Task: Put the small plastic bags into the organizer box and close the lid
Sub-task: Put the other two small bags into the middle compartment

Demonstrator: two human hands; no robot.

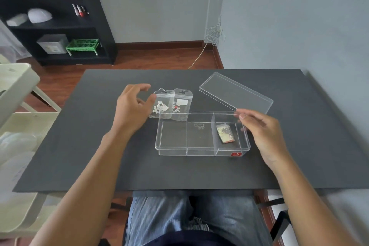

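Note:
A clear organizer box (201, 151) with three compartments stands open on the black table. A small bag of glittery bits (225, 133) lies in its right compartment; the other two compartments hold nothing. Two small clear zip bags lie just behind the box's left end: one with white pieces (162, 104) and one with a red piece (181, 104). My left hand (132, 107) hovers at the left bag with fingers spread, thumb near its edge. My right hand (259, 130) rests at the box's right end, fingers loosely curled. The clear lid (235, 92) lies behind the box.
The black table (79, 156) ends at my lap. A cream plastic cart (16, 90) stands to the left. A dark shelf unit (60, 16) with a green basket stands against the far wall, and a white cable trails along the wooden floor.

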